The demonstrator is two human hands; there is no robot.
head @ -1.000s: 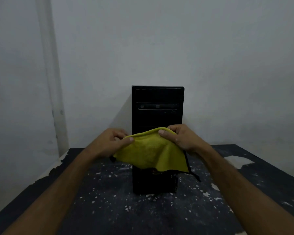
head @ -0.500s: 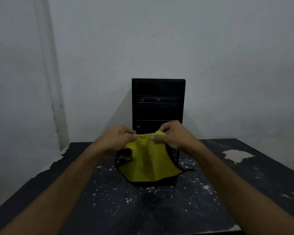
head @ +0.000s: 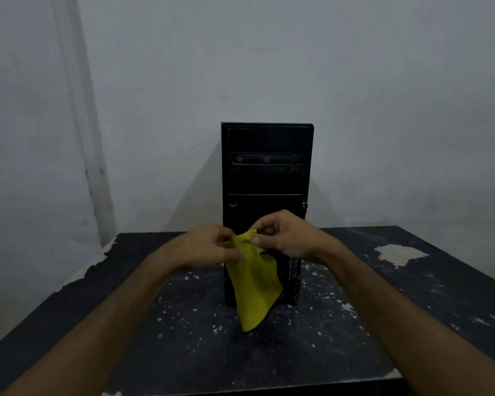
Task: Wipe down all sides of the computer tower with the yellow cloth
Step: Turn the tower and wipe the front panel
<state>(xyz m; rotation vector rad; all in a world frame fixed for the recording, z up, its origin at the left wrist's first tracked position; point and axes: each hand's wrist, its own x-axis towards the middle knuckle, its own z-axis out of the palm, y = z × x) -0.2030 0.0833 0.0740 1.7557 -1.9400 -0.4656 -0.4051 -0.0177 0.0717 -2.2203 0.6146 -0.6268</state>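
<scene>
Bunched narrower since before, the cloth [head: 253, 284] I pinch with left hand [head: 205, 247] and right hand [head: 287, 238] hides the tower's [head: 267, 172] lower front.

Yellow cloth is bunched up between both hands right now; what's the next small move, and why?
Probably press the yellow cloth flat against the computer tower front. Both the left hand and right hand pinch its top, it hangs in front of the tower, unwiped.

Your left hand [head: 205, 247] and right hand [head: 290, 238] are bare, with no gloves, rings or watch showing. Both forearms are uncovered up to the frame's bottom edge; any sleeves probably end higher up, though the dim light blurs finer detail.
</scene>
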